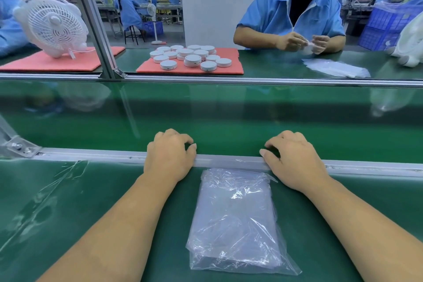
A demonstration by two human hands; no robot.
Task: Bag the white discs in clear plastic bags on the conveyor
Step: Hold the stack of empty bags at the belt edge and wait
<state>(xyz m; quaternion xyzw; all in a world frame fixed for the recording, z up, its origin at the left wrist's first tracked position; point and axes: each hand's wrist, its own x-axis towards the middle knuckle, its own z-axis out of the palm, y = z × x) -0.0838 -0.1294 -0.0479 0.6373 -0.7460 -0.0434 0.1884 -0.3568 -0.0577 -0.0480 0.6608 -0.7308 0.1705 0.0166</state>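
Right now both hands lie over the near aluminium rail [91, 155] of the green conveyor belt [206, 121], fingers loosely curled over its far edge and gripping nothing: the left hand [169, 155] to the left, the right hand [295, 160] to the right, well apart. Between the forearms, on the green bench mat [91, 201], lies a stack of clear plastic bags [235, 220], its far edge just beside the rail and its near corner splayed toward the right. The belt beyond the hands runs bare from side to side up to the far rail [251, 81]. Past that rail, the white discs [191, 57] sit clustered on a pink foam pad [233, 68]. A person in a blue smock [290, 16] works opposite, with loose bags [336, 67] near them. A white desk fan [52, 23] stands on another pink pad [34, 63] at far left.
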